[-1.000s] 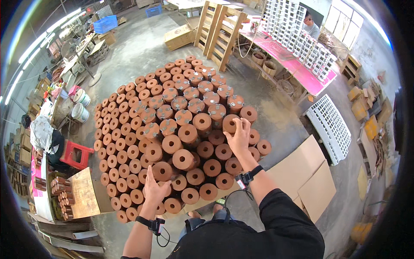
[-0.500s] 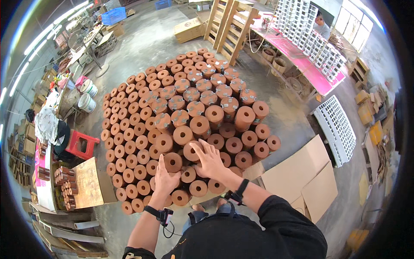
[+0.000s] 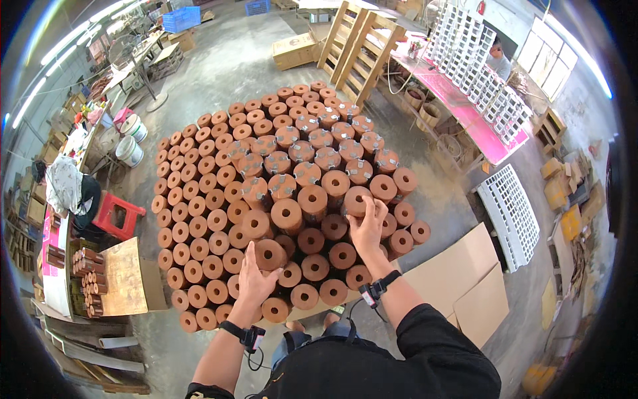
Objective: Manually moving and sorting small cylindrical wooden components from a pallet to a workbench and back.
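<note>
the left hand cups a brown cylinder at the lower middle of the frame, fingers on its left side and thumb across the near side; i cannot tell whether it grips or only steadies it. the right hand, right of the middle, grasps a second brown cylinder, thumb on the left and fingers bent around the right. both cylinders sit in a packed block of cylinders that fills the middle of the frame, stacked higher in places; each top facing up has a round hole, though some toward the upper right carry grey patches.

at the left, two white buckets stand close together, their contents too small to make out. a blue crate sits at the upper left, and a cardboard box, closed on top, at the upper middle. at the upper right, round tubs stand under a pink counter, which carries white stacks full of rectangular openings
</note>
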A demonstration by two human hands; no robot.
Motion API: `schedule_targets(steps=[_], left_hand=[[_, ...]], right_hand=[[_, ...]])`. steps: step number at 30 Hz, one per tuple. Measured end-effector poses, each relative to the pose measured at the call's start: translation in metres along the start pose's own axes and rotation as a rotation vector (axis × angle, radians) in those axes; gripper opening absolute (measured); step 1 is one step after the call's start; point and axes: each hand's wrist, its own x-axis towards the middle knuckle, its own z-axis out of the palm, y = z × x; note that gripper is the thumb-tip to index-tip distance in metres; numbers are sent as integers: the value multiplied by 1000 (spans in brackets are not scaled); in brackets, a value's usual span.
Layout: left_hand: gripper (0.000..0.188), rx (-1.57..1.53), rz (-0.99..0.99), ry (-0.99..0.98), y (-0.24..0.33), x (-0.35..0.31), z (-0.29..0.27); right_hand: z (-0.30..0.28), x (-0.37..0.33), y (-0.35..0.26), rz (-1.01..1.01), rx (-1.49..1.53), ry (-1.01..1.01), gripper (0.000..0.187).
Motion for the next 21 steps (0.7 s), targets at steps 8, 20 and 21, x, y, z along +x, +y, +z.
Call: schedule_targets(steps=[8,20,21], left_hand=[[93,4,46,63,-4,-1,1],[90,-17,278,-46,95,48,65],[90,-29,261,-31,98,58,77]], right_hand=[[15,-3,2,-16,60,92,70],[-51,-41,10,80,161,-30,55],[-59,-43,10,103,229,-63,52]])
